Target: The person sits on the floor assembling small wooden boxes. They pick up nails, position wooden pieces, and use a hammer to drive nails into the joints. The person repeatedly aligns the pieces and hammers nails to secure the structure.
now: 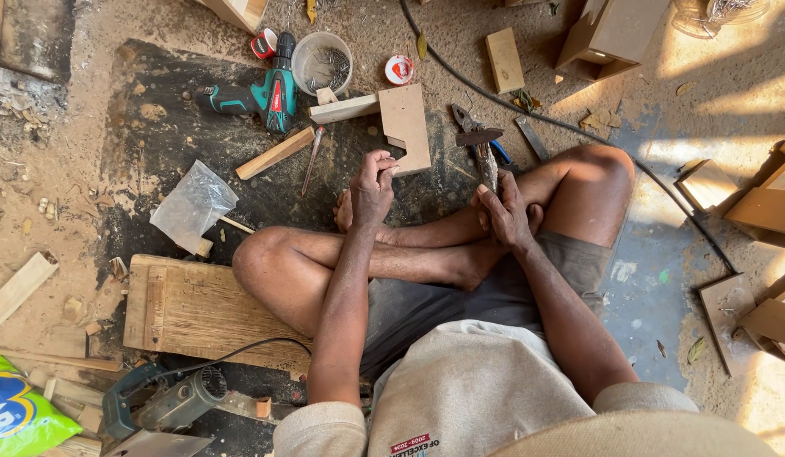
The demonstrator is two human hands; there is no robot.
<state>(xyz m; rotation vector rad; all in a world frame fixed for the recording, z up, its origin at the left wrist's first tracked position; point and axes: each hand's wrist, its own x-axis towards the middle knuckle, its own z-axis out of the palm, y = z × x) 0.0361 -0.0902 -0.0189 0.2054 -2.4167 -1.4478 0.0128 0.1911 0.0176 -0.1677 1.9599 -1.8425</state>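
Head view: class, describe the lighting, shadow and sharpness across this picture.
Head view: hard sunlight bleaches the sandy floor at right; the left hand, right hand and green drill sit in even shade, sharply focused; edges bend slightly, wide-lens.

Sharp daylight view; sun glare at right, shade elsewhere.

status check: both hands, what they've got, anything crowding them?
Left hand pinched shut on something too small to tell. Right hand on hammer. Notched wood piece beside left hand; crossed legs below both.

Notched plywood piece (407,125) flat on floor; hammer (484,152) beside.
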